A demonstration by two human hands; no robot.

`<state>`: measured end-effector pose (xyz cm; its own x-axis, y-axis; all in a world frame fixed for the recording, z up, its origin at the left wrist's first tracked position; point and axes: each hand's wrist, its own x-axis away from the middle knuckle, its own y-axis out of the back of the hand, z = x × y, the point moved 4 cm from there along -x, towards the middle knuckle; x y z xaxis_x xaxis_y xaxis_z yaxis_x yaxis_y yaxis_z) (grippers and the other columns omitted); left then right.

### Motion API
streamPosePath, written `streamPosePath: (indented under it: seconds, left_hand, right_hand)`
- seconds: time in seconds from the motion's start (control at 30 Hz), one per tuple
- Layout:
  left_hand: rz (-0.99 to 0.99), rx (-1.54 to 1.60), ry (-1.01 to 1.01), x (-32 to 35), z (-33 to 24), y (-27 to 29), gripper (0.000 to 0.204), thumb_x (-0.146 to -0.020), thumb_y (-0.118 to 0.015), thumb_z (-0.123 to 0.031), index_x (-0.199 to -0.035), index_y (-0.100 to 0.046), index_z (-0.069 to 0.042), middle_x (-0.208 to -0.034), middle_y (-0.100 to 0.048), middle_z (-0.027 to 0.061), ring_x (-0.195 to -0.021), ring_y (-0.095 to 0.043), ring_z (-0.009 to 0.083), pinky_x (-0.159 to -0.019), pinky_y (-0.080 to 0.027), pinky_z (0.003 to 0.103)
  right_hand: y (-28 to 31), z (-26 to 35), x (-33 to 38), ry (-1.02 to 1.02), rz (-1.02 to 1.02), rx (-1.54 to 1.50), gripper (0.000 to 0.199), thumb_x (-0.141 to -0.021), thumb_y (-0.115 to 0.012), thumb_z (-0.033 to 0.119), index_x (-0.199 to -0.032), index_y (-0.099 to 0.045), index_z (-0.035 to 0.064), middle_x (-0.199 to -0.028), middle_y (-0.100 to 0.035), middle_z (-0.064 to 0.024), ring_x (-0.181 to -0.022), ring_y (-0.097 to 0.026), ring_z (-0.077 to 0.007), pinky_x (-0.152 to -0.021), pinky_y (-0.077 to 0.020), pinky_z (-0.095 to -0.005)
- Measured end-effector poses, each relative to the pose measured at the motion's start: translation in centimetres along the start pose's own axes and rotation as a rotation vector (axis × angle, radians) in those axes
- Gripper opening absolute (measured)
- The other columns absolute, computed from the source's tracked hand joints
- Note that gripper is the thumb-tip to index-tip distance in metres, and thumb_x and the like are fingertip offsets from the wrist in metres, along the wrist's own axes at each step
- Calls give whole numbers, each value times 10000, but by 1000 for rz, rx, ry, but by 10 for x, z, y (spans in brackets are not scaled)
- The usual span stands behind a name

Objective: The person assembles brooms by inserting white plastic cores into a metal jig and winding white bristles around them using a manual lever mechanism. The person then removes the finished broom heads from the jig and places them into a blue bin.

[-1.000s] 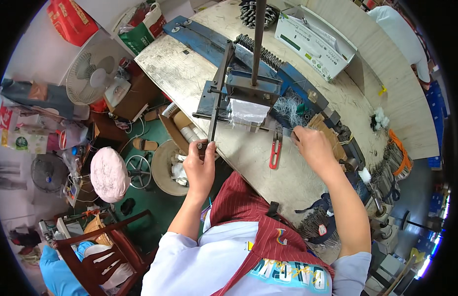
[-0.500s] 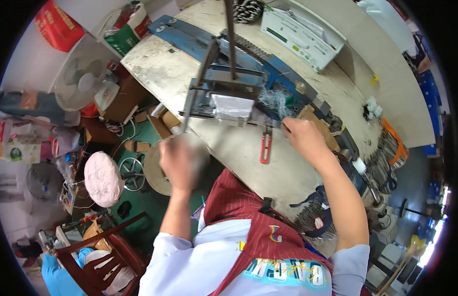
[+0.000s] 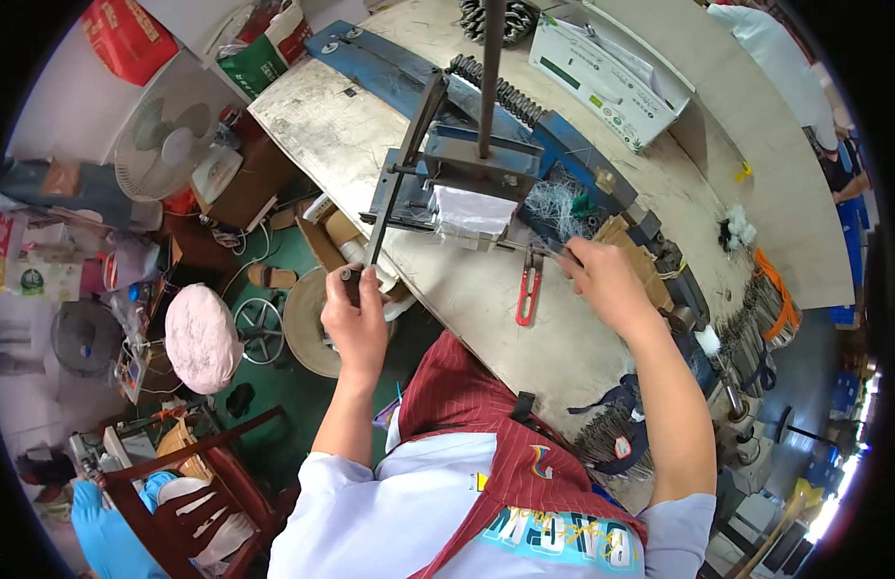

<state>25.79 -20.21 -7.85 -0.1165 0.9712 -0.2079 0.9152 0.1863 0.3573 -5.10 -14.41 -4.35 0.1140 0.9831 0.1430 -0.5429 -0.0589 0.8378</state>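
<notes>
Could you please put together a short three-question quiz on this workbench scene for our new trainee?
1. True or false: the left hand grips the end of the press lever.
2. What lies on the bench near the right hand? A red-handled scissors, B a hammer, C a paintbrush.
3. What colour is the round stool cushion on the floor?

Key: 1 true; 2 A; 3 pink.
</notes>
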Motion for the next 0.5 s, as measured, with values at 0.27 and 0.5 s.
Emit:
streamPosePath:
  seconds: [0.27, 0.5]
  left_hand:
    - [94, -132, -44, 12, 0, -8, 172, -937, -638, -126, -998, -587, 27, -715, -665, 68, -588, -638, 104, -538, -503, 238]
    - [92, -156, -89, 14, 5, -14, 216, -886, -698, -150, -993, -584, -1, -707, -672, 141, -609, -679, 239, -551, -504, 333]
  right_hand:
    - [0, 2, -1, 35, -26, 30, 142, -852, -650, 134, -873, -590, 7, -807, -650, -214, -795, -636, -409, -710, -501, -485]
    - [0, 3, 1, 42, -30, 58, 139, -845, -655, 126, -878, -587, 9, -821, -652, -210, -802, -637, -404, -707, -500, -484]
